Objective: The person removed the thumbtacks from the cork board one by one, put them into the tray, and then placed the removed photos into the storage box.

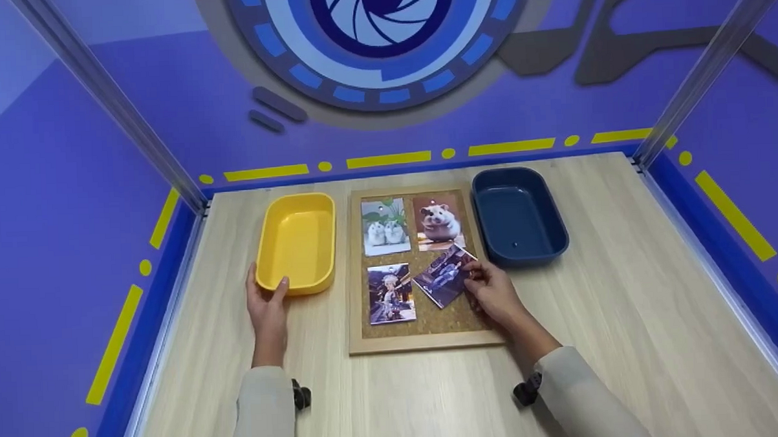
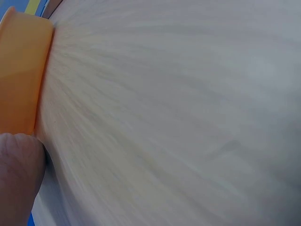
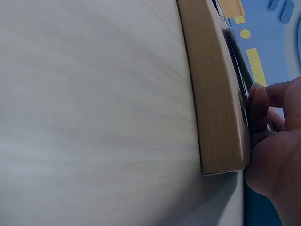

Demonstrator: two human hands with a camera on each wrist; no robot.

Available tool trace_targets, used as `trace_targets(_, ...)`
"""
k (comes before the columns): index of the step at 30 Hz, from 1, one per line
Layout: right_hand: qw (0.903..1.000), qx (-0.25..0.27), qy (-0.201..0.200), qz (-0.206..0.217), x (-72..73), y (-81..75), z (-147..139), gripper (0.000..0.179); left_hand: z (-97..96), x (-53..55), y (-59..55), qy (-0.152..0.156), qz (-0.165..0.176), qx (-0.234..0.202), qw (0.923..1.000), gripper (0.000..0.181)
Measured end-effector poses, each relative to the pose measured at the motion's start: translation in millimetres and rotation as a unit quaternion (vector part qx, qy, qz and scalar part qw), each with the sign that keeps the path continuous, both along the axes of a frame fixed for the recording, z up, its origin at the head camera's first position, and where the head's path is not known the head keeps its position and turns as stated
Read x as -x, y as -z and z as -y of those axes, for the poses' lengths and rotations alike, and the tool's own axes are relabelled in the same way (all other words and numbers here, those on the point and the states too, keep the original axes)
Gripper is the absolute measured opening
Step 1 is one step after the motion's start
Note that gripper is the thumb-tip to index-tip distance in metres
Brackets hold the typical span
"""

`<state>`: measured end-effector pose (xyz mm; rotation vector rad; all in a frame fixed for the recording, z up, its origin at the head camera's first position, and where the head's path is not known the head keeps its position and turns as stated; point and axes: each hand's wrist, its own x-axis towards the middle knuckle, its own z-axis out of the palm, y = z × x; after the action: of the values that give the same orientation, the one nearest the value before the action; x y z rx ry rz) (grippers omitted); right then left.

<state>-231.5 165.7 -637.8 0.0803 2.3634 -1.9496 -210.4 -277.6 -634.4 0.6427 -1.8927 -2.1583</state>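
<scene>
My right hand [image 1: 495, 295] pinches the right edge of a photo card [image 1: 444, 276], which sits tilted over the lower right of a cork board [image 1: 393, 342]. In the right wrist view, finger and thumb meet at the card's edge above the wooden frame [image 3: 214, 103]. Three other cards lie straight on the cork: two white hamsters [image 1: 386, 228], one hamster [image 1: 440, 224] and a figure in a light hat [image 1: 391, 295]. My left hand [image 1: 268, 316] holds the near left corner of a yellow tray [image 1: 296, 247], thumb on the near wall, fingers along the left side.
A dark blue tray [image 1: 518, 220] stands right of the board, with a small shiny object [image 1: 515, 244] inside. Blue and purple panels [image 1: 386, 141] enclose the wooden table [image 1: 637, 287] at the back and both sides.
</scene>
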Motion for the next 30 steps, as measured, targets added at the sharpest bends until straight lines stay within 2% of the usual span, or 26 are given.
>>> trace_targets(6, 0.999, -0.03, 0.021, -0.025, 0.1, 3.1, 1.1, 0.029, 1.7, 0.3, -1.3, -0.002, 0.003, -0.002, 1.0, 0.085)
trace_targets(10, 0.9949, -0.075, 0.042, -0.052, 0.4, 3.5, 1.7, 0.029, 1.2, 0.7, -0.4, -0.001, 0.001, 0.003, 1.0, 0.085)
trace_targets(13, 0.9924, -0.09, 0.058, -0.06, 0.2, 3.9, 1.8, 0.029, 0.7, 0.7, 0.8, -0.002, 0.003, 0.007, 1.0, 0.085)
trace_targets(18, 0.9916, -0.082, 0.085, -0.053, -1.7, 5.1, 0.8, 0.029, 0.5, -0.7, 1.5, 0.0, -0.009, 0.001, 1.0, 0.086)
trace_targets(22, 0.9928, -0.07, 0.088, -0.041, -3.1, 5.8, 1.1, 0.03, 1.6, -2.8, 1.0, 0.003, -0.013, -0.01, 0.9999, 0.087)
trace_targets(26, 0.9939, -0.053, 0.092, -0.032, -4.3, 5.0, 1.9, 0.03, 1.8, -2.8, 0.1, 0.005, -0.005, -0.01, 0.9999, 0.086)
trace_targets(30, 0.9945, -0.012, 0.102, -0.021, -5.9, 3.1, 1.7, 0.03, 1.0, -0.6, -0.3, 0.009, 0.006, 0.009, 0.9999, 0.085)
